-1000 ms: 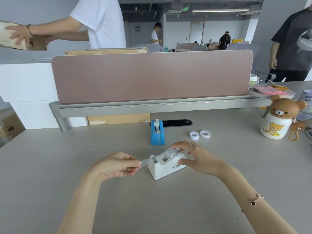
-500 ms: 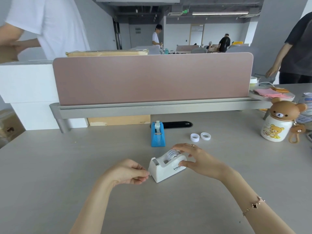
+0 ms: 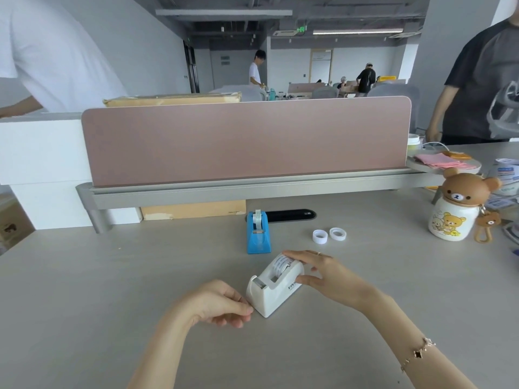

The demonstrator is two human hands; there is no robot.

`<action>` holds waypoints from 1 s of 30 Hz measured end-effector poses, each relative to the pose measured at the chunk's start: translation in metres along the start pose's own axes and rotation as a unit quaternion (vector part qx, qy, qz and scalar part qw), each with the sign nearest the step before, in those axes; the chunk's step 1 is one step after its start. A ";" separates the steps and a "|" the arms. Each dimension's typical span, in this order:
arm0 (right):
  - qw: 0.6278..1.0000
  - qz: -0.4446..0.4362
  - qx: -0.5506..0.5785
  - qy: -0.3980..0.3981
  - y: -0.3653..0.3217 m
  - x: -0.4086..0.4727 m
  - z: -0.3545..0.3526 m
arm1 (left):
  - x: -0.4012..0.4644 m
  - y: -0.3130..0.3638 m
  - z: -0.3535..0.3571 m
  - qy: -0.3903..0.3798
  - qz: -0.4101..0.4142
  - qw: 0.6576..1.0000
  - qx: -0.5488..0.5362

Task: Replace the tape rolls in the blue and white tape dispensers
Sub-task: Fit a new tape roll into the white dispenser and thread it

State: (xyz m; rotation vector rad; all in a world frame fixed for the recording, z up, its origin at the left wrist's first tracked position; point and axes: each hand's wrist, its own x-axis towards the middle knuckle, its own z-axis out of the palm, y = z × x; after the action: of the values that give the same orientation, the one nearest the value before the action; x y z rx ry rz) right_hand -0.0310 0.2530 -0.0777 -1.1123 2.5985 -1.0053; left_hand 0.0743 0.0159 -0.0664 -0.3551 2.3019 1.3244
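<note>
**White dispenser loaded; tape end being settled at the cutter**

The white tape dispenser (image 3: 273,287) stands on the surface (image 3: 112,276) between the two hands, with a tape roll (image 3: 280,263) already seated in its cradle. The right hand (image 3: 323,273) cups the rear of the dispenser, fingers spread over the roll and thumb against the side wall, steadying it. The left hand (image 3: 222,303) sits just in front of the cutter end, its fingertips (image 3: 247,308) pressed together as if pinching; whether a scrap of tape lies in that grip cannot be told.

Beyond the right hand's grip, further up the surface, the blue tape dispenser (image 3: 258,234) stands upright with a roll showing at its top. To the right of it lie two small white tape rings (image 3: 329,235), side by side and apart from both hands.

By my reading, the step in hand is finishing the white dispenser: drawing the free end to the blade and tearing it clean. The next move likely calls for letting go of the white unit and checking whether the blue one already holds its new roll, which cannot be judged from here.
</note>
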 end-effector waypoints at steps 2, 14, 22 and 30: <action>1.000 0.011 -0.011 0.008 0.000 0.000 0.001 | -0.004 -0.004 -0.009 0.018 0.029 0.999 0.041; 0.996 0.084 -0.023 0.010 -0.022 -0.003 0.004 | 0.018 -0.006 0.010 0.170 0.251 0.953 -0.011; 0.994 0.098 0.035 0.025 -0.017 0.000 0.009 | 0.024 -0.009 0.018 0.182 0.270 0.945 -0.022; 0.995 0.091 0.049 -0.015 -0.018 -0.001 0.010 | 0.024 -0.007 0.019 0.145 0.242 0.959 -0.009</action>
State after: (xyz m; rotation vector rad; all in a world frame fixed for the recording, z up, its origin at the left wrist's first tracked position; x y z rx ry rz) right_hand -0.0158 0.2396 -0.0743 -0.8439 2.5410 -1.0521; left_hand 0.0618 0.0288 -0.0921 0.0214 2.7432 1.6085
